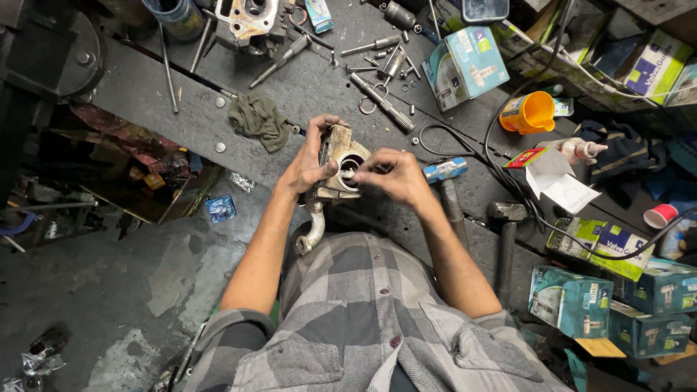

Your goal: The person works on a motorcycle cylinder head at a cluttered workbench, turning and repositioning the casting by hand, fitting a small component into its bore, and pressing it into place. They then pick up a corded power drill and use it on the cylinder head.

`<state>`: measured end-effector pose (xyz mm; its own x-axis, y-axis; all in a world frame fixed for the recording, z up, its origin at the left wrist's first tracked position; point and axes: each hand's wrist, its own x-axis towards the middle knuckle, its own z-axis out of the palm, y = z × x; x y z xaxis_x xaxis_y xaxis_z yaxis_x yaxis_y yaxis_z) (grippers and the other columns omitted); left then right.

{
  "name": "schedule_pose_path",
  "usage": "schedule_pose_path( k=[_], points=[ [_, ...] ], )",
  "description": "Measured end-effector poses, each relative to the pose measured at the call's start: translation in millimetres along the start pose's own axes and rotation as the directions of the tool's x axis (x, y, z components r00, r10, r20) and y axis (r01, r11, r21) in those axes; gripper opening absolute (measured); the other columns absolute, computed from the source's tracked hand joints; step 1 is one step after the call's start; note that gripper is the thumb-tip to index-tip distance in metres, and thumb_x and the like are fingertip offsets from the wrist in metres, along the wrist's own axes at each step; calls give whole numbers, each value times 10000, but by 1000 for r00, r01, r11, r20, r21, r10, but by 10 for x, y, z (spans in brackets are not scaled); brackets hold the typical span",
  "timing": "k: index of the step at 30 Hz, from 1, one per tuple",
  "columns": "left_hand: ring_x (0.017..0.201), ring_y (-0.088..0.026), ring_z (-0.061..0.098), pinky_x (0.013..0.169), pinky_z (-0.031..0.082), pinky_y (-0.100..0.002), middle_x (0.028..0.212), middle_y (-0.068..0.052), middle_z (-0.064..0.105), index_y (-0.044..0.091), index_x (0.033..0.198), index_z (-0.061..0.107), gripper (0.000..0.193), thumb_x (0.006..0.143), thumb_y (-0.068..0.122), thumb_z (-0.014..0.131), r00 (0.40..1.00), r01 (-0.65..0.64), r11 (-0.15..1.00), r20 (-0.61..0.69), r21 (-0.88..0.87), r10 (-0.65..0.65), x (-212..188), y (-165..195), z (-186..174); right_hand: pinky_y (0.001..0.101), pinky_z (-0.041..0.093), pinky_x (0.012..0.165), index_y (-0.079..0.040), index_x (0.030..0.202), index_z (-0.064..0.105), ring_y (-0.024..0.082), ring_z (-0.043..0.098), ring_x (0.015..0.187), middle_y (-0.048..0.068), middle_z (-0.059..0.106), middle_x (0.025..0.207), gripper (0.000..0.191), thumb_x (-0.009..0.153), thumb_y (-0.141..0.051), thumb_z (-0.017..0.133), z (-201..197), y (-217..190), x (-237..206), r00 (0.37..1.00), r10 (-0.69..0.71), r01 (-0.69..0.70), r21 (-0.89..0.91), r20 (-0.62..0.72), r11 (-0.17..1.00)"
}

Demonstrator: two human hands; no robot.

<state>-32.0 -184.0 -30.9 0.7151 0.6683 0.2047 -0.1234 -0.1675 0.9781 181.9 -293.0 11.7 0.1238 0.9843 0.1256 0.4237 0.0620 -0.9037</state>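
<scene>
A grimy metal casting (335, 168), an engine part with a round bore, is held above the near edge of the bench (145, 94), over the person's lap. The left hand (308, 161) is wrapped around its left side, thumb over the top, and is closed firmly on it. The right hand (392, 174) is pinched at the bore's rim, fingertips closed on the casting or on some small piece there; which one cannot be told. The casting is judged heavy, rigid and probably oily, so it is best gripped by its flat outer faces, as is done now, not by the bent pipe (312, 231) hanging beneath it. The bore's edge is likely the delicate part. The bench is a dark, dirty slab strewn with bolts, rings and shafts; a green rag (258, 120) lies near its near edge, and a hammer (506, 218) rests at the right. An orange cup (534, 111) and teal boxes (465, 65) are crowded along the right side. The floor (109, 290) at the left is stained concrete.
</scene>
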Motion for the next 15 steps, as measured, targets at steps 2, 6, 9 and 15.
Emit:
schedule_pose_path(
  k=[2,6,9,15],
  points=[
    [1487,-320,390,1297,254,-460,1494,-186,446,14,1531,257,1072,876,761,660,1000,-2,1000,-3,0,2,0,16,-1,291,527,737,-61,913,797,124,678,826,39,745,883,163,836,-186,869,52,-38,-54,998,68,-69,43,17,997],
    [1462,-312,423,1276,300,-452,1487,-180,458,15,1522,271,1062,873,763,654,1000,6,1000,-19,-16,-6,6,21,22,280,511,687,-55,907,803,112,645,785,44,718,848,180,817,-192,879,136,-130,-134,985,173,-173,94,8,980],
    [1443,-310,431,1263,310,-452,1478,-186,458,13,1519,250,1054,889,752,660,998,5,1000,-64,1,-5,4,-2,74,280,509,675,-55,911,791,107,648,772,36,726,869,167,831,-185,859,128,-185,-121,975,207,-202,64,-80,977],
    [1431,-331,446,1263,326,-468,1474,-214,461,8,1529,251,1055,891,726,686,956,-33,996,-287,77,54,-77,-31,224,316,533,672,-56,897,784,176,697,754,69,730,847,175,820,-193,863,148,-340,-101,948,257,-274,-72,-186,959]
  ],
)
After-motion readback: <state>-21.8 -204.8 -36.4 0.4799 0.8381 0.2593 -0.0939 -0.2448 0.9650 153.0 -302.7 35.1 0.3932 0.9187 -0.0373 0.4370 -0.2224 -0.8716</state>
